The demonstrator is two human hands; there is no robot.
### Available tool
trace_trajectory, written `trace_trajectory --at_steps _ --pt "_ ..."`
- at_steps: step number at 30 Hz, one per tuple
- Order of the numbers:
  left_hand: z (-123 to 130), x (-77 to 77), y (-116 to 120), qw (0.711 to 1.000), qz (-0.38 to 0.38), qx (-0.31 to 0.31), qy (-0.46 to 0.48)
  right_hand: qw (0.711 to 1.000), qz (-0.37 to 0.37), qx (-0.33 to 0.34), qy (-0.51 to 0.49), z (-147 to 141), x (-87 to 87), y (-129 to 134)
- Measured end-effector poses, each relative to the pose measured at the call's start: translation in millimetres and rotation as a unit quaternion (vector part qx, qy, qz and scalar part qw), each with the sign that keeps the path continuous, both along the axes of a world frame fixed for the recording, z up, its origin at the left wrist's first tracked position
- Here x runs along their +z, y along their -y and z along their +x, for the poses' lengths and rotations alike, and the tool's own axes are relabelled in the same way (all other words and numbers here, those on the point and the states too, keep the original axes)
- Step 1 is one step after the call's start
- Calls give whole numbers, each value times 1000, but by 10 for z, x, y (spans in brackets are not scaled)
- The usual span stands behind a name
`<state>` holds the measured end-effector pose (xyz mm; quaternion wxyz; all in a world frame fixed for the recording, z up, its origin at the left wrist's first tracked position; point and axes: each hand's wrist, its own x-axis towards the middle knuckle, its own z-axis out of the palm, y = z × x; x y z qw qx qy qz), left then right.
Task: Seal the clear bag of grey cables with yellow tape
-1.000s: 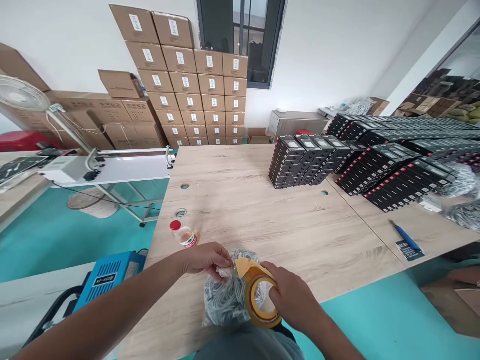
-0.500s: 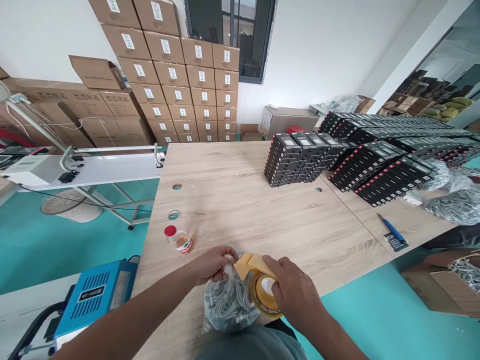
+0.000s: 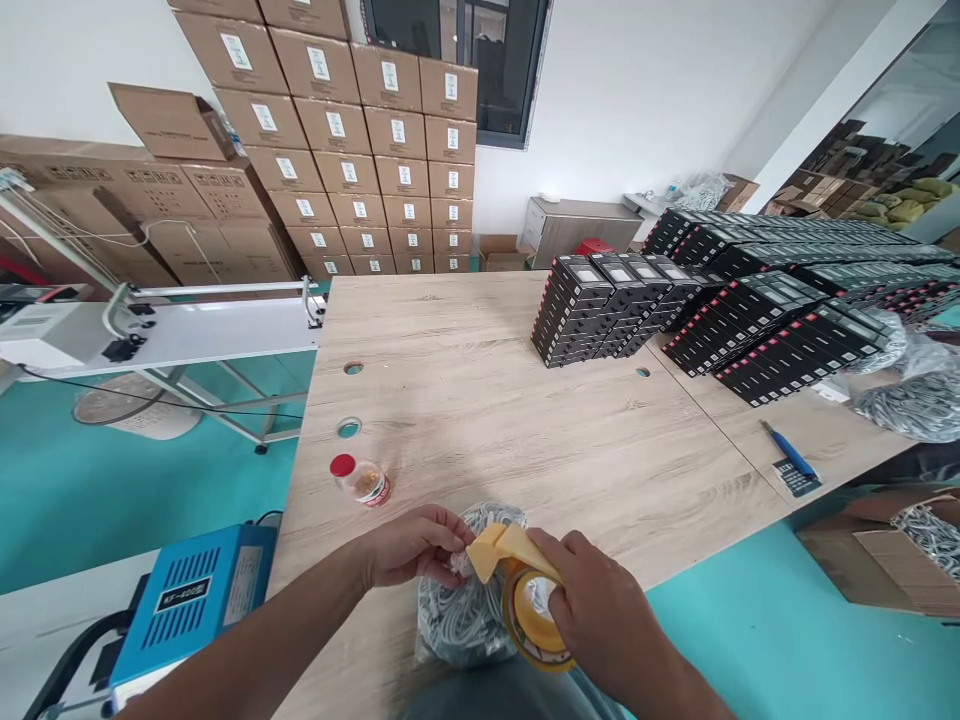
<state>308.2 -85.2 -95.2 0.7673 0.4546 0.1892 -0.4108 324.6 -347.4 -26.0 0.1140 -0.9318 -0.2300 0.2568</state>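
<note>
- Head view: a wood bench (image 3: 487,400) stands in a storeroom, cartons (image 3: 360,170) stacked on the far wall, black boxes (image 3: 675,300) on the right.
- A bottle (image 3: 360,480) lies near the left edge.
- My left hand (image 3: 409,545) pinches the neck of the bag (image 3: 465,610) at the near edge.
- My right hand (image 3: 592,610) grips the tape roll (image 3: 529,615), its loose end at the bag's neck.

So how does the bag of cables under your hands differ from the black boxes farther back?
The bag of cables is clear, soft and lumpy; the black boxes are rigid and opaque. The bag lies alone at the near edge, pinched by the left hand; the boxes stand stacked, untouched. Both rest on the wooden table.
</note>
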Motion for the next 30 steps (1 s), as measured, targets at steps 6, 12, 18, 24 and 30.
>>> trace_trajectory --at_steps 6,12,18,24,30 --pt "-23 29 -76 999 -40 -14 4 999 -14 -22 -30 27 29 -30" --pt "-123 83 51 887 288 -145 331 998 2 -36 -49 79 9 -21" --pt "-102 27 110 701 448 -200 518 988 79 -71 -110 148 -60 75" --pt "16 -9 316 962 250 -10 110 977 127 -110 -134 37 -83 147" --pt "105 176 628 972 191 137 -2 970 175 -142 -93 305 101 251"
